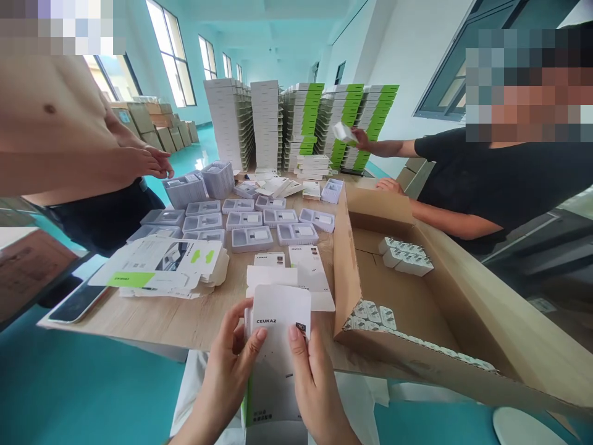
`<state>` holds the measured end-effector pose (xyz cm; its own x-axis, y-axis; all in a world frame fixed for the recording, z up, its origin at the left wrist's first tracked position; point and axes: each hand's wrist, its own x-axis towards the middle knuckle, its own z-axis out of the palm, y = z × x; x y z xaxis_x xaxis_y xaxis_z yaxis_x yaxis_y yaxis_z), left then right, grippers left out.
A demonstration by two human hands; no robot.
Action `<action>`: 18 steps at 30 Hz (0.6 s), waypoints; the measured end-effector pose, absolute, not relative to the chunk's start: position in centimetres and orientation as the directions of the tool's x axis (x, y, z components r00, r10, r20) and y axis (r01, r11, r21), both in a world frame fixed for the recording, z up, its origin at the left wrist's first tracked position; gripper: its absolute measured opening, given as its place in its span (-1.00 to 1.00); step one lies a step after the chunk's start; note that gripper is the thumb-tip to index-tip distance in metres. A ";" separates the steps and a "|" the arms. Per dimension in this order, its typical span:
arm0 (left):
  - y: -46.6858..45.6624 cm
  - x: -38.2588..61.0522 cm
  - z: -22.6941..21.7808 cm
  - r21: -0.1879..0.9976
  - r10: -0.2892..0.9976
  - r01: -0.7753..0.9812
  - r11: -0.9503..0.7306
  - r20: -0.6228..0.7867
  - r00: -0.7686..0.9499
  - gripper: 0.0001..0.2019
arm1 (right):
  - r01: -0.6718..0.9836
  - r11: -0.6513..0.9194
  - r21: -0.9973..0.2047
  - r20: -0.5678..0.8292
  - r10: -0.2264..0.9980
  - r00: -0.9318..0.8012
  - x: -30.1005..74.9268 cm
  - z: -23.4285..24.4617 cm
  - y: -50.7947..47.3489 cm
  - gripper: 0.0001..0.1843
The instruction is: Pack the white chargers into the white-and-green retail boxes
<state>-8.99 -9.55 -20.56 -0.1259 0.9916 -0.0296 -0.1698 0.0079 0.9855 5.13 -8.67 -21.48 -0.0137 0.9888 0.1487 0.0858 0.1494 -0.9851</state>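
Observation:
Both hands grip a white printed carton point(275, 364) marked CEUKAZ, held low at the table's front edge with its top flap up. My left hand point(231, 358) wraps its left side, thumb on the front. On the right side, my right hand point(312, 371) presses with its thumb near a small dark picture. Just beyond lie another white carton point(311, 278) and a smaller one point(269, 259). Behind them sit several clear plastic trays point(252, 239), some with a white piece inside. What the held carton contains is hidden.
Flattened cartons point(162, 262) and a phone point(76, 303) lie at left. An open cardboard box point(347, 272) with several small white items stands at right. Tall carton stacks point(266, 123) rise behind. One person stands left; another at right holds a white box point(345, 133).

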 end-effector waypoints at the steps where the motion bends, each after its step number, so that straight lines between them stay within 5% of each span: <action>1: -9.7 -8.7 -20.5 0.989 0.984 -0.150 0.006 -0.032 -0.176 -0.48 | 0.107 0.151 -0.983 0.152 0.988 0.003 5.0 -21.7 -9.0 -0.56; 10: -12.1 -7.3 -20.7 0.998 0.880 0.054 0.020 0.009 -0.475 -0.47 | 0.052 0.158 -0.986 0.159 0.987 0.033 4.0 -22.7 -11.4 -0.53; 18: -14.6 -7.8 -23.8 0.965 0.918 0.204 -0.165 0.226 -0.327 -0.56 | -0.058 -0.036 -0.998 -0.023 0.976 -0.217 8.9 -21.7 -12.5 -0.44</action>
<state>-7.79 -14.57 -23.81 -0.3268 0.9176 0.2264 0.2043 -0.1653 0.9648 8.93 -12.50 -21.69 -0.2169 0.9759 -0.0226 -0.0581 -0.0361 -0.9977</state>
